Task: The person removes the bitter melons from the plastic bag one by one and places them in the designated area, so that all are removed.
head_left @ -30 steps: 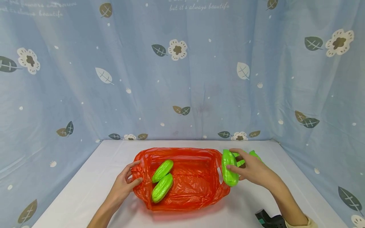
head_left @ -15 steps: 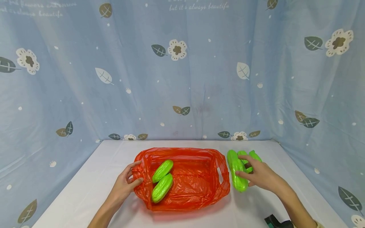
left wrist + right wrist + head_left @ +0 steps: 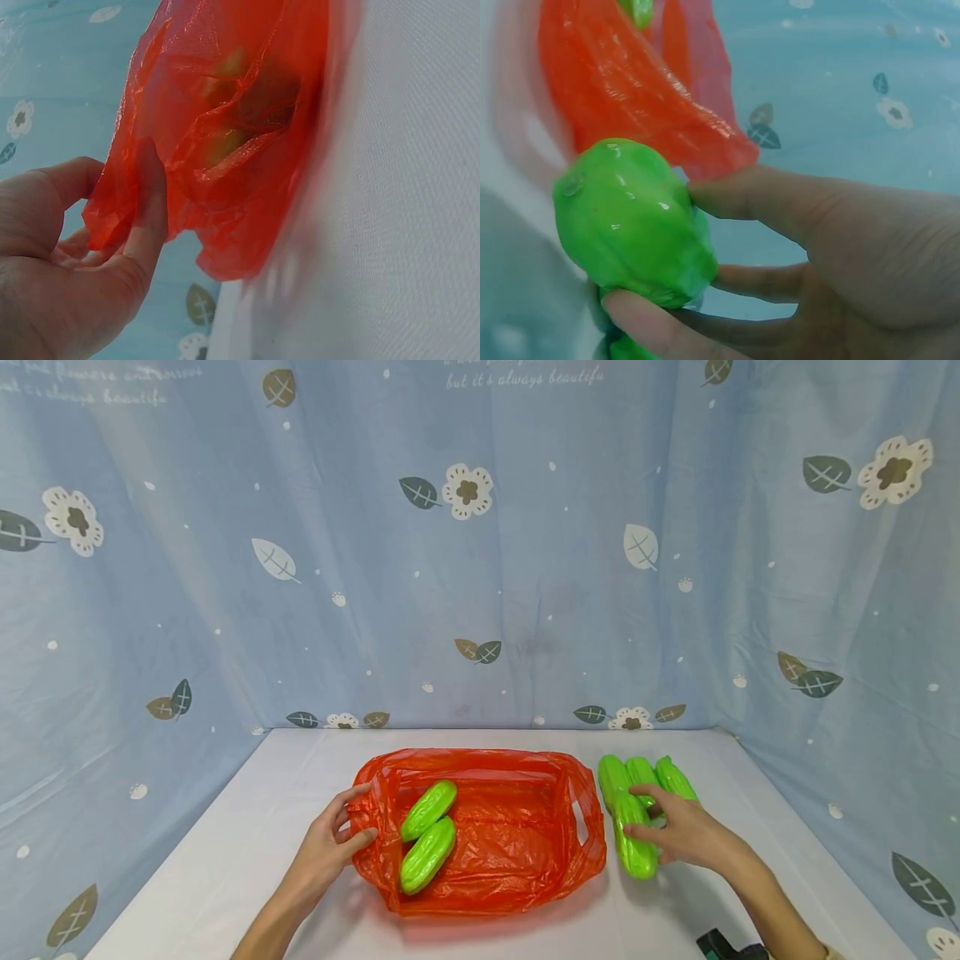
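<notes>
A red plastic bag (image 3: 510, 827) lies on the table with its mouth spread wide. Two shiny green cucumbers (image 3: 427, 856) sit inside at its left end. My left hand (image 3: 330, 835) holds the bag's left rim; in the left wrist view its thumb (image 3: 150, 202) shows against the red film. Right of the bag, my right hand (image 3: 686, 831) grips another cucumber (image 3: 636, 847) between thumb and fingers. The right wrist view shows this cucumber (image 3: 630, 225) end-on, with the bag's edge (image 3: 652, 120) behind it. Several more cucumbers (image 3: 675, 779) lie just beyond the right hand, partly hidden.
The white table (image 3: 187, 877) reaches back to a blue curtain (image 3: 480, 568) printed with leaves and flowers, which also hangs at both sides. A black device (image 3: 723, 946) shows beneath the right forearm. The bag's right handle hole (image 3: 579, 823) faces the cucumbers.
My right hand has carried its cucumber from the bag's right rim rightward and nearer to me, beside the other cucumbers. The left hand and the bag have stayed in place.
</notes>
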### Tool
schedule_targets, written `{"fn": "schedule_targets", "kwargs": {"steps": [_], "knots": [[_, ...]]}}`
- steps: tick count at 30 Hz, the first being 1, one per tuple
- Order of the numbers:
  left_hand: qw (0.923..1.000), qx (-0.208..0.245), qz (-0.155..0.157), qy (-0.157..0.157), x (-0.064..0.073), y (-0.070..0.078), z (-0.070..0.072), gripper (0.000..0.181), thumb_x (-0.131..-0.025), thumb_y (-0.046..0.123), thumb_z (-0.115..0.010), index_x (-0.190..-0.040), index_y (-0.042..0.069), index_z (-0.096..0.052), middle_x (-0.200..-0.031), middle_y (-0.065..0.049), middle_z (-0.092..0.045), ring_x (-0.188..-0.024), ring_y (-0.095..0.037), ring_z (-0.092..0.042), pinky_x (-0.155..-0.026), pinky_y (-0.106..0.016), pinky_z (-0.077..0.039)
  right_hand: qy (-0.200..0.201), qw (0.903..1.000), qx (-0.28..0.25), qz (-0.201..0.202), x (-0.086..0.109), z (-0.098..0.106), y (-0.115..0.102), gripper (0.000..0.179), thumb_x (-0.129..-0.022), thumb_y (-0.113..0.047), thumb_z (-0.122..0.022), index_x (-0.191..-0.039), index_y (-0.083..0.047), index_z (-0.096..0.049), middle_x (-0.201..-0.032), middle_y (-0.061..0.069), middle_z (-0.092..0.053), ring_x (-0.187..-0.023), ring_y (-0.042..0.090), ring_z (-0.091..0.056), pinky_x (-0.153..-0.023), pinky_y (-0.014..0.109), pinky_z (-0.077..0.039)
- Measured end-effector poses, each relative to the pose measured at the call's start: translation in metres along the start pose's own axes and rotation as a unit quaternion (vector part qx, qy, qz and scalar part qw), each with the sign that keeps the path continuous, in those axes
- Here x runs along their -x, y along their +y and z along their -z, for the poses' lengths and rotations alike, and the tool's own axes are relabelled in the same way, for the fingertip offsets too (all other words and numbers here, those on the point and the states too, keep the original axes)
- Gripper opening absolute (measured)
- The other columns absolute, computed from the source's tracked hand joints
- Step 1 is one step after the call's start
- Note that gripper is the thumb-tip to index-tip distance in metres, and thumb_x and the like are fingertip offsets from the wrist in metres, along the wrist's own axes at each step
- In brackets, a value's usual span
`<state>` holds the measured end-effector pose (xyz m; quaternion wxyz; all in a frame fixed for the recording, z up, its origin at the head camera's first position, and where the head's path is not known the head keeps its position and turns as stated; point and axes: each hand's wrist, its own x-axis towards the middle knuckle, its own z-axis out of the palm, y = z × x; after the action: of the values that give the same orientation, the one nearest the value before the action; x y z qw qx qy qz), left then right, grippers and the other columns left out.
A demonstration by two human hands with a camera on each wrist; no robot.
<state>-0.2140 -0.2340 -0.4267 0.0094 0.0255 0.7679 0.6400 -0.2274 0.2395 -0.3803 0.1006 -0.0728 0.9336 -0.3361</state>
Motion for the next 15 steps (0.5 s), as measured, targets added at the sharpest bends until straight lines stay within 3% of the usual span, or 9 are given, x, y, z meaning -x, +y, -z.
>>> {"fn": "schedule_targets", "kwargs": {"steps": [15], "knots": [[0.9999, -0.006, -0.010, 0.001, 0.002, 0.002, 0.001, 0.062, -0.082, 0.013, -0.065, -0.135, 0.024, -0.035, -0.131, -0.012, -0.046, -0.102, -0.019, -0.060, -0.075, -0.033, -0.056, -0.042, 0.9991, -0.010, -0.009, -0.005, -0.010, 0.013, 0.070, -0.076, -0.035, -0.070, -0.132, -0.009, -0.039, -0.097, 0.014, -0.057, -0.051, 0.018, -0.060, -0.052, 0.032, -0.052]]}}
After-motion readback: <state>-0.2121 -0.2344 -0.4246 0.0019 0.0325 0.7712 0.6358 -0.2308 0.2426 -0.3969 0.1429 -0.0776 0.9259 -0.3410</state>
